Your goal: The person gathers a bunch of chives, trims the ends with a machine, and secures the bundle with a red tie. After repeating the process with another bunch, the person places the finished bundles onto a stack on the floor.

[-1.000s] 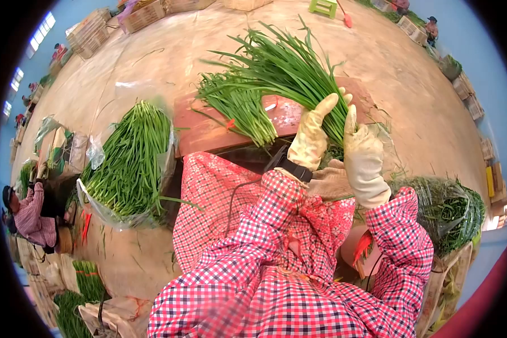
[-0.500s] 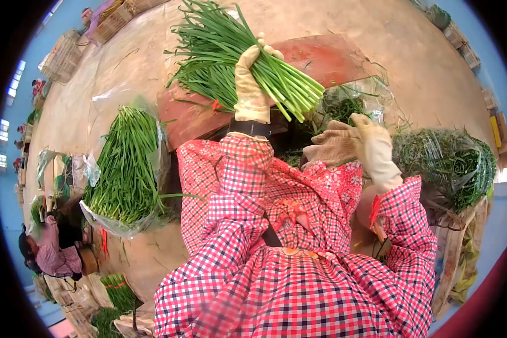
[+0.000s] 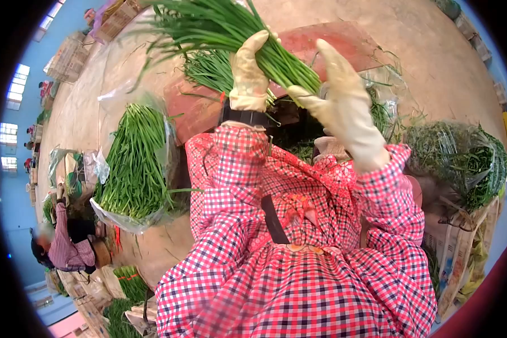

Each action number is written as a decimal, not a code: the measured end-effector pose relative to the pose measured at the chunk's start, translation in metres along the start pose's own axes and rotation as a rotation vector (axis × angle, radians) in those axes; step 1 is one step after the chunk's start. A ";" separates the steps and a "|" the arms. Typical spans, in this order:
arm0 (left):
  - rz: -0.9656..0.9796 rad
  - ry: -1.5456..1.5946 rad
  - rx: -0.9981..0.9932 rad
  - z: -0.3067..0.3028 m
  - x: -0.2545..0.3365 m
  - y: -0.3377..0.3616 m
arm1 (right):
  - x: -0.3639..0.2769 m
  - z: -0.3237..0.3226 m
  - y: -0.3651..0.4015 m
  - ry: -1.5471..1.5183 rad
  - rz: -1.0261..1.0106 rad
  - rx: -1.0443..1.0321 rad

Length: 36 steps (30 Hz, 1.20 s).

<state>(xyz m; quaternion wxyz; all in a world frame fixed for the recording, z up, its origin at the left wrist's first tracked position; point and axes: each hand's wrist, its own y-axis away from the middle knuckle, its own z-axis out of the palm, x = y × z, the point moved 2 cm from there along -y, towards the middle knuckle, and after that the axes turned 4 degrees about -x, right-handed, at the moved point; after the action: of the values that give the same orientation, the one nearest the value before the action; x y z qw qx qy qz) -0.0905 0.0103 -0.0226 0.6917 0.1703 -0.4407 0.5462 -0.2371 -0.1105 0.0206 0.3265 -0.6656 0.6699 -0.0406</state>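
My left hand (image 3: pixel 249 73), in a cream glove, is closed around a bunch of garlic chives (image 3: pixel 225 28) held above the red board (image 3: pixel 194 115). The leaves fan out to the upper left, and the cut stem ends point to the lower right. By those stem ends is my gloved right hand (image 3: pixel 346 104), its thumb and fingers spread apart. Its thumb tip overlaps the stem ends in this view. Under the held bunch, another bunch of chives (image 3: pixel 208 70) with a red tie lies on the board.
To the left, a large pile of chives (image 3: pixel 132 163) rests in clear plastic. A plastic bag of green trimmings (image 3: pixel 462 160) stands at the right, with loose scraps (image 3: pixel 380 112) nearer the board. Another person (image 3: pixel 67 242) sits at the far left, near tied bunches (image 3: pixel 129 281).
My right hand has risen from beside a tan cloth-like item at my lap to the stem ends, opening its fingers. The held bunch has shifted up and left slightly.
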 end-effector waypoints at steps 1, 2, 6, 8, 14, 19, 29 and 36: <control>0.075 -0.098 0.009 0.004 0.002 0.001 | -0.003 0.015 -0.007 0.068 -0.012 -0.054; 0.089 -0.168 -0.010 0.006 0.005 -0.004 | -0.002 0.033 -0.014 0.132 -0.065 -0.014; 0.081 -0.238 -0.068 0.023 0.035 -0.026 | 0.013 0.074 -0.060 0.037 0.002 0.032; 0.073 -0.049 -0.066 0.019 0.037 -0.050 | 0.009 0.067 -0.077 -0.176 -0.015 0.086; -0.270 0.152 0.004 -0.037 -0.002 -0.060 | 0.030 0.132 -0.080 -0.019 0.151 -0.248; -0.088 -0.253 -0.064 -0.118 -0.052 -0.055 | 0.031 0.175 -0.054 0.126 0.201 -0.470; 0.146 -1.348 -0.122 -0.190 -0.022 -0.092 | 0.077 0.211 -0.056 -0.057 0.349 -0.665; -0.359 -0.766 -0.131 -0.283 0.037 -0.111 | 0.084 0.241 -0.043 0.246 0.321 -0.664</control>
<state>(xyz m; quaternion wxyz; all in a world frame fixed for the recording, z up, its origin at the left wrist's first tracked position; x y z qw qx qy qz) 0.1303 0.1972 -0.1226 0.5717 0.3906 -0.6628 0.2852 -0.0736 -0.1004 -0.1793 0.0126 -0.6118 0.7764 0.1507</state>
